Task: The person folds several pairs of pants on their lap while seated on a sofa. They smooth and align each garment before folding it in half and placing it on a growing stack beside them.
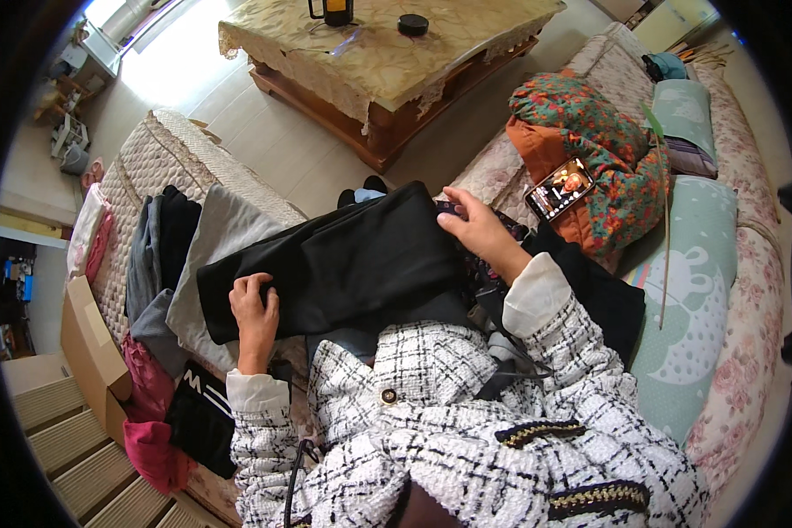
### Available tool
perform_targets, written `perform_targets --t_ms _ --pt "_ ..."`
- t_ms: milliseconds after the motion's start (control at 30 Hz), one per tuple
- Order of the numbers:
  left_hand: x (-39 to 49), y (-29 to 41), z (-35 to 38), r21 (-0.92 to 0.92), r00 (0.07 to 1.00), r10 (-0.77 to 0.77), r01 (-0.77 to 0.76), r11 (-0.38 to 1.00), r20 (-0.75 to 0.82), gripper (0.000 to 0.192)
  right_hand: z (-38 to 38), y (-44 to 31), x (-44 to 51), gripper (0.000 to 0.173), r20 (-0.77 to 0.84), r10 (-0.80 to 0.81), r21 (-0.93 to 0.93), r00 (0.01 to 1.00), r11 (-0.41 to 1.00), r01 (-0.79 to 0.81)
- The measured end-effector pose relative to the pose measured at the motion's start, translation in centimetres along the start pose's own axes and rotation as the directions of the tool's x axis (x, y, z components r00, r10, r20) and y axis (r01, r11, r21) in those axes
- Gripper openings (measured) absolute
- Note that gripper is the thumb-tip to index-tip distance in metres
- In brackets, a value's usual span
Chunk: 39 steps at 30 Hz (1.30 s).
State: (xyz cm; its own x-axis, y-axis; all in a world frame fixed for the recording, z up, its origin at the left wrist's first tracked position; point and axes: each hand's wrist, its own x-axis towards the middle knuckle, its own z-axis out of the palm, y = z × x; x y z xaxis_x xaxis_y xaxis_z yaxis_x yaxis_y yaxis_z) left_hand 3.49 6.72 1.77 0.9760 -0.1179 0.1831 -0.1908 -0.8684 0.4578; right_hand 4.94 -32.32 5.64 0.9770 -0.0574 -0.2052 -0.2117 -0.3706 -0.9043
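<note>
A folded black garment (363, 264), perhaps trousers, lies across my lap. My left hand (255, 313) rests on its left end with the fingers slightly curled. At the upper right end is my right hand (478, 231), thumb and fingers apart, next to the garment's edge; whether it touches the cloth is hard to tell. Under the left end spreads a light grey cloth (221, 224). Dark patterned fabric (478, 264) shows beneath my right hand, and another black garment (591, 290) lies by my right forearm.
Grey and black clothes (162, 231), pink garments (148, 396) and a cardboard box (96, 350) are on my left. To the right, a lit phone (560, 189) rests on a floral quilted bundle (600, 138), beside a green pillow (686, 297). A cloth-covered table (389, 59) stands ahead.
</note>
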Motion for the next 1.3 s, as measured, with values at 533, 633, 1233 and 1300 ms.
perform_targets --t_ms 533,633,1233,1300 --pt "3.0 9.2 3.7 -0.549 0.814 -0.335 0.571 0.61 0.475 0.058 2.2 1.5 -0.7 0.068 0.069 0.26 0.151 0.963 0.952 -0.268" --pt "2.7 10.5 2.7 -0.518 0.83 -0.401 0.556 0.65 0.387 0.054 2.4 1.3 -0.9 0.06 0.097 0.249 0.17 0.964 0.95 -0.262" --pt "1.2 6.4 3.8 -0.203 0.853 -0.438 0.5 0.842 0.283 0.054 3.9 -1.8 -1.3 0.047 0.056 0.151 -0.287 0.987 0.949 -0.129" --pt "1.1 7.0 3.4 -0.27 0.861 -0.434 0.499 0.824 0.267 0.052 3.3 -2.7 -1.4 0.045 0.137 0.222 0.113 0.965 0.965 -0.238"
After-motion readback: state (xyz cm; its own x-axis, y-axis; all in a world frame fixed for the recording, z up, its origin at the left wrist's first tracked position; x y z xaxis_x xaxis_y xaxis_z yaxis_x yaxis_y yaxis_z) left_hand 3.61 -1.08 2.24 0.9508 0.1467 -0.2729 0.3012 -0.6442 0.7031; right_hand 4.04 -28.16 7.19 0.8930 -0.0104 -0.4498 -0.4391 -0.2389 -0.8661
